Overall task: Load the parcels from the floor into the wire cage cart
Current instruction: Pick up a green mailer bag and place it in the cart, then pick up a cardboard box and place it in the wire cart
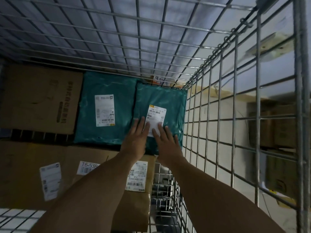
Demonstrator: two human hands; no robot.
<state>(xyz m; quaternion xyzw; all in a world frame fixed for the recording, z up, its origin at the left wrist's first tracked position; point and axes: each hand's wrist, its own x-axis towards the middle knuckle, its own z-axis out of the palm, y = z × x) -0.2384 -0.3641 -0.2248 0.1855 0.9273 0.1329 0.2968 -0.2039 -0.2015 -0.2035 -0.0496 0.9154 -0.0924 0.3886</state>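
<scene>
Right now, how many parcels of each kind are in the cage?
Teal bags: 2
Cardboard boxes: at least 2, one at the back left and one or more in front
Total: at least 4 parcels; both hands press flat on the right bag.

Stacked brown cartons (277, 128) stand outside, beyond the mesh, by a pale wall (218, 115).

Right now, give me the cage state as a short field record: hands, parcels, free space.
left hand: flat on the right teal parcel, fingers spread
right hand: flat on same parcel, partly over its white label
grip: none, palms pressing down
right teal parcel: against the right cage wall, overlapping the left teal parcel
cardboard boxes: one far left, one near
free space: gap near right, wire floor showing
</scene>
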